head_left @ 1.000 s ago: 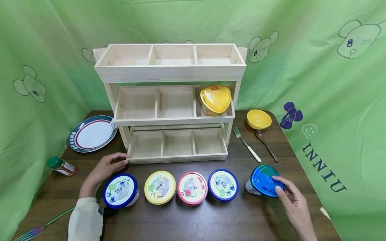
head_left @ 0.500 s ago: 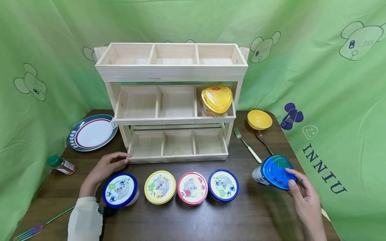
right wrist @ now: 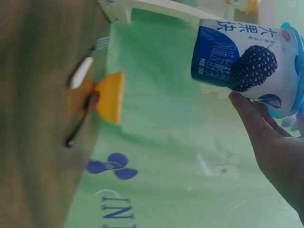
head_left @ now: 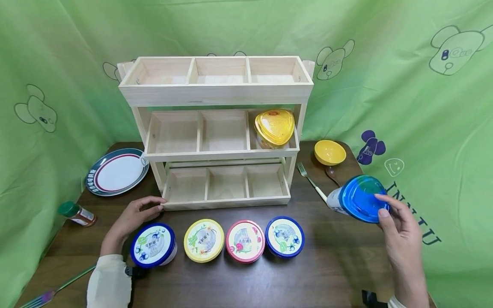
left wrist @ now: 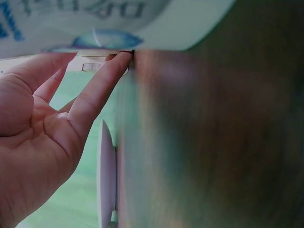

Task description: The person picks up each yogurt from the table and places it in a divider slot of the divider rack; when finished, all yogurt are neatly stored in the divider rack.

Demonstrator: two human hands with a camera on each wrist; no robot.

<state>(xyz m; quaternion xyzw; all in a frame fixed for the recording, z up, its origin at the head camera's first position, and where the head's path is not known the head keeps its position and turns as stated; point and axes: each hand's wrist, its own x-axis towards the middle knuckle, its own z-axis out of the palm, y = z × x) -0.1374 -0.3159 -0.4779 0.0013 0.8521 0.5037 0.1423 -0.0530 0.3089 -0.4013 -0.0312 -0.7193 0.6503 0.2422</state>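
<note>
A yogurt cup with a clear blue lid (head_left: 363, 199) is held up off the table at the right by my right hand (head_left: 402, 231). Its printed side, with a dark blackberry picture (right wrist: 256, 66), shows in the right wrist view, and the cup is tilted. At the left, my left hand (head_left: 135, 216) rests its fairly straight fingers on the front left corner of the wooden rack (head_left: 227, 204). Close below that hand stands a blue-rimmed tub (head_left: 152, 244), which also fills the top of the left wrist view. A yellow-lidded cup (head_left: 275, 127) sits in the middle tier's right compartment.
Along the front stand a yellow-rimmed tub (head_left: 204, 240), a pink-rimmed tub (head_left: 245, 241) and another blue-rimmed tub (head_left: 285, 236). A plate (head_left: 119, 172), spice jar (head_left: 77, 214) and rainbow fork (head_left: 46, 296) lie left; a yellow bowl (head_left: 330, 152), white-handled fork (head_left: 313, 184) and brown spoon (head_left: 332, 174) right.
My right hand has lifted the blue-lidded yogurt cup off the table and carried it up and to the right. My left hand stays at the rack's corner.
</note>
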